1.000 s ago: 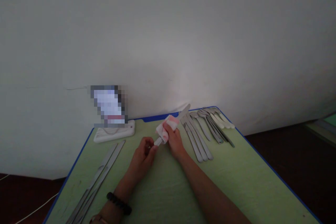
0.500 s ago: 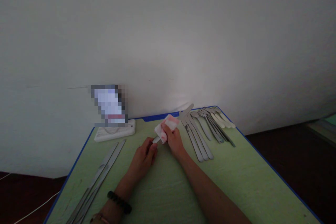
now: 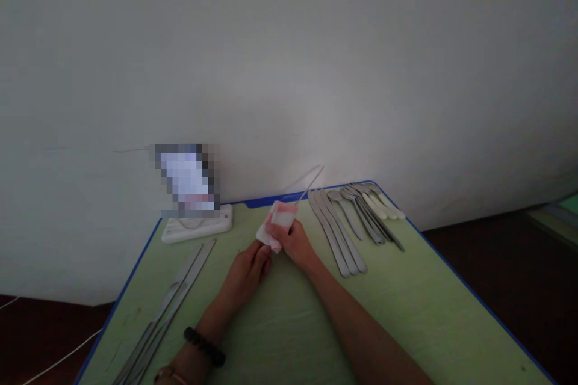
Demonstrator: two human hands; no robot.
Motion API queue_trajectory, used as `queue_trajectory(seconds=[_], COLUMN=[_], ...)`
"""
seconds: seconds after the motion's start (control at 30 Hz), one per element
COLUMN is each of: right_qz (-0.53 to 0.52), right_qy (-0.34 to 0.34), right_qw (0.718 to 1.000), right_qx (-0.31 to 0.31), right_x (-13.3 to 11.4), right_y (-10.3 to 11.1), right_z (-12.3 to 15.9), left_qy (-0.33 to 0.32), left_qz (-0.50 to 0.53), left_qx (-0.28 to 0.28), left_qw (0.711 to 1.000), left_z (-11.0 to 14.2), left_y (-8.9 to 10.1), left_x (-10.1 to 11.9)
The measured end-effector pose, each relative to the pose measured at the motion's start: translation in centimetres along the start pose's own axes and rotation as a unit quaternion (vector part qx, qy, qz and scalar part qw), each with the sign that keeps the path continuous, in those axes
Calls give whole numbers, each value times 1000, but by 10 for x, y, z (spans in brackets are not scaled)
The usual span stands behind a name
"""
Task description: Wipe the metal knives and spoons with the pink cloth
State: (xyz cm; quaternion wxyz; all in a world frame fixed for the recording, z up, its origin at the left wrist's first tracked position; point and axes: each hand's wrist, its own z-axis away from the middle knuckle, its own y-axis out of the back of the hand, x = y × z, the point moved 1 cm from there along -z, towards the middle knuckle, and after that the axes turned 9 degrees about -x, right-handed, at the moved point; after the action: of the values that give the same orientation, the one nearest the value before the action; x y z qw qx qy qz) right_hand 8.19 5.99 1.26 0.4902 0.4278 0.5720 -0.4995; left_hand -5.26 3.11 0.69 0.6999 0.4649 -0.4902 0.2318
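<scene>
My left hand (image 3: 250,264) is closed round the handle end of a table knife (image 3: 310,184). Its blade slants up and right toward the wall, seen nearly edge-on. A pink and white cloth (image 3: 282,216) is wrapped about the knife's middle, gripped by my right hand (image 3: 295,243), thumb on top. The cloth and fingers hide the handle. Just right of my right hand, several table knives (image 3: 336,231) lie side by side on the green table (image 3: 280,325).
Spoons (image 3: 347,216), forks and white-handled cutlery (image 3: 377,206) lie farther right. More long knives (image 3: 180,289) rest at the left. A blurred-out phone (image 3: 187,177) stands on a white base (image 3: 198,228) at the back left, by the wall (image 3: 289,72).
The cloth and my right hand have slid a little down and left toward my left hand. The knife has turned, its blade going from flat-on to edge-on and pointing higher.
</scene>
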Motion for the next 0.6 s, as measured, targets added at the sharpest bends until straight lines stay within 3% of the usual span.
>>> queue_trajectory(seconds=[0.33, 0.6], right_qz=[21, 37], right_qy=[-8, -14], right_qw=[998, 997], right_qx=[-55, -73], right_x=[0, 0], right_y=[1, 2], right_z=[1, 0], left_qy=[25, -3], left_qz=[18, 32], left_qx=[12, 10], left_qw=[999, 999], left_z=[-1, 1], left_y=[-2, -2], left_x=[0, 2])
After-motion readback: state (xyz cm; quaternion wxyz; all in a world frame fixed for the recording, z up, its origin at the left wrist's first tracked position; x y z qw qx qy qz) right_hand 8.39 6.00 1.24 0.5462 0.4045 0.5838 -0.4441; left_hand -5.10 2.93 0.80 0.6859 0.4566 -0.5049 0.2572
